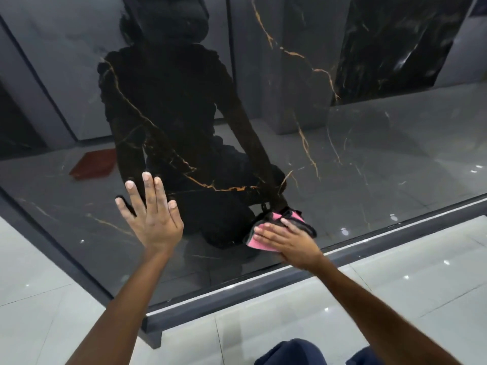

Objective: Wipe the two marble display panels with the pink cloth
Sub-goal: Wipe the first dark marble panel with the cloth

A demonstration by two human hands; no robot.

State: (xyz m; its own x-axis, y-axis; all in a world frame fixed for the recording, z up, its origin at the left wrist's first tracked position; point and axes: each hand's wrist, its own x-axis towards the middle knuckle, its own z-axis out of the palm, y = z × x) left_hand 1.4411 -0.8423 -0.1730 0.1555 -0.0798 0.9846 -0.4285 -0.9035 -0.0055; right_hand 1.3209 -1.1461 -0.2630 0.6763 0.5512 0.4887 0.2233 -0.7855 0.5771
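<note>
A person crouches before a glossy black marble panel (329,159) veined in gold, both bare arms stretched toward it. The left hand (151,214) lies flat against the panel, fingers straight and spread apart, well above the panel's lower frame (263,285). The right hand (287,239) presses a pink cloth (259,239) to the panel just above that frame, its fingers straight and close together on top of the cloth; the cloth's dark edge bunches beyond the fingertips. The polished panel mirrors the person's dark silhouette, a red mat (92,164) on the reflected floor to the left of the silhouette, and another dark veined slab at upper right. Pale floor tiles (369,299) run beneath the frame, and a dark blue trouser knee (290,351) shows at the bottom edge.
</note>
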